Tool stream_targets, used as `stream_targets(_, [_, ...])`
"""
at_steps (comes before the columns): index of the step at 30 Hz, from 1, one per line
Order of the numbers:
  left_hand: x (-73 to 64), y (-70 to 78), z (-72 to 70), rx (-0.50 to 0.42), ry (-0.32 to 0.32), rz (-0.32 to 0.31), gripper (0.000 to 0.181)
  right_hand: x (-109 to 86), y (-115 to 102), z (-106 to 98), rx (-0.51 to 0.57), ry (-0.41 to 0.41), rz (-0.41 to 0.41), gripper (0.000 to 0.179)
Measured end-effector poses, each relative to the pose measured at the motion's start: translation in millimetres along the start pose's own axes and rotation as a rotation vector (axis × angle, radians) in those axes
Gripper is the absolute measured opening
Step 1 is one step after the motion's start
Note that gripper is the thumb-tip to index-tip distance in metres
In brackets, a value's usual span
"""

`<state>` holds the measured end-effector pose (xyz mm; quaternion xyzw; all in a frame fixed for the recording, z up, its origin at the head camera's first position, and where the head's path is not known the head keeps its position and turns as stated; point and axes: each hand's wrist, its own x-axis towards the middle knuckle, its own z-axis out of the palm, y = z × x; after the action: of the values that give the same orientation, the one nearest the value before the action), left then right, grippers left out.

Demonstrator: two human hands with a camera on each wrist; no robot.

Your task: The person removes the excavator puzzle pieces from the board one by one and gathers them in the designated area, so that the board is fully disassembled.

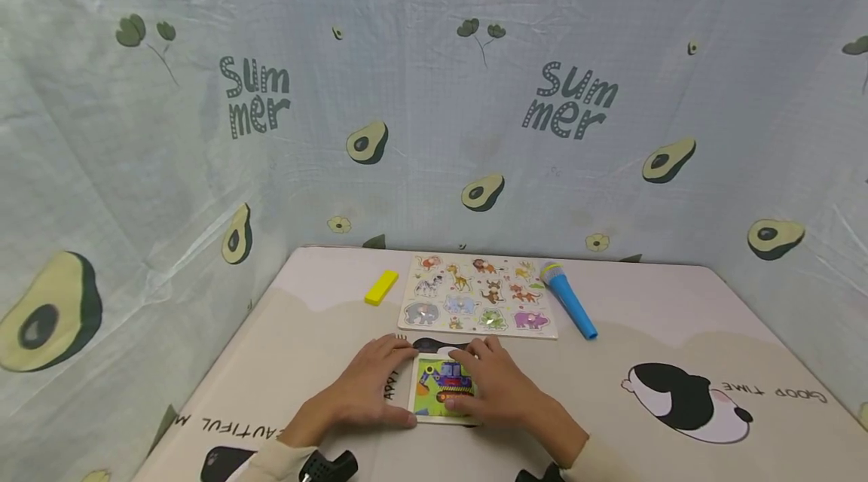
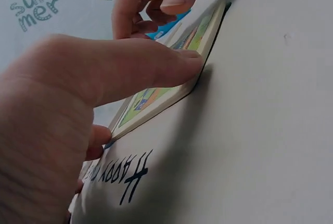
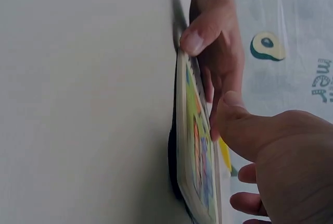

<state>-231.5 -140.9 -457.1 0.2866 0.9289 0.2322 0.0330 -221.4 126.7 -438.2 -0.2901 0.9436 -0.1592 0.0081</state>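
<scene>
Pale surface (image 1: 305,350) below, my right hand (image 1: 507,389) hovering, fingers apart, my left hand (image 1: 369,382) clamped on the left edge of the little picture puzzle (image 1: 437,385) between them; I'd steady it flat, pressing lightly.

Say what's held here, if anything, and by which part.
The left grip holds the vehicle puzzle by its left corners; whether the right grip does is unclear.

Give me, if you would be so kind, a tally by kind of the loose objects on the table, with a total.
Picture boards: 2 (animal board, small vehicle board)
Blue microphone: 1
Yellow block: 1
Total: 4
</scene>
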Motion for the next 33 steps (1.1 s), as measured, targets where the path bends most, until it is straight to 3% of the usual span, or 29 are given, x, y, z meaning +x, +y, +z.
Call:
stream_targets(8, [-0.3,0.7,4.6,0.025,0.015,0.002,0.096,13.6,-10.1,13.2,0.186,-0.022,0.039,0.065])
stream_targets(16, [3.1,0.4,11.0,0.071,-0.015,-0.022,0.100,20.5,-15.8,22.5,0.129,0.010,0.058,0.063])
stream_targets(22, [6.0,-0.4,9.3,0.064,-0.011,-0.005,0.098,21.7,-19.3,23.8,0.107,0.032,0.060,0.061])
stream_targets(33, [9.3,-6.5,6.2,0.053,0.007,0.037,0.095,33.1,-25.5,31.2,0.167,0.107,0.106,0.051])
